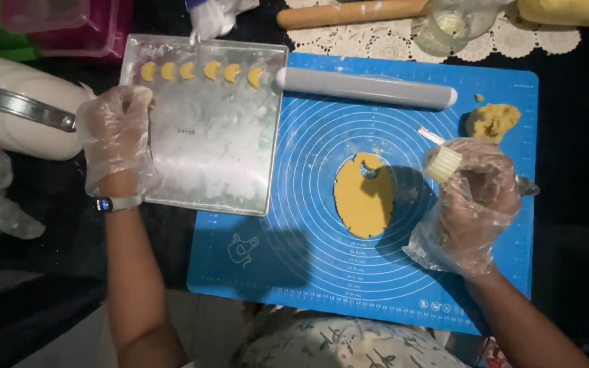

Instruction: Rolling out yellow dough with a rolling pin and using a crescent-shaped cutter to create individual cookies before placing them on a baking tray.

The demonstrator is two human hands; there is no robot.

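Note:
My left hand point(114, 136), in a clear plastic glove, grips the left edge of a floured metal baking tray point(213, 146). Several yellow crescent-shaped dough pieces point(199, 70) lie in a row along the tray's far edge. My right hand point(480, 197), also gloved, holds a small pale fluted cutter point(442, 163) over the blue silicone mat point(403, 272). A flat oval of rolled yellow dough point(363, 197) with a notch cut at its top lies in the mat's middle, left of my right hand.
A grey rolling pin point(366, 87) lies across the mat's far edge. A lump of spare dough point(493, 120) sits at the mat's far right. Beyond are a wooden rolling pin point(349, 12), a glass jar point(450, 27) on a lace doily, and pink containers point(69, 24).

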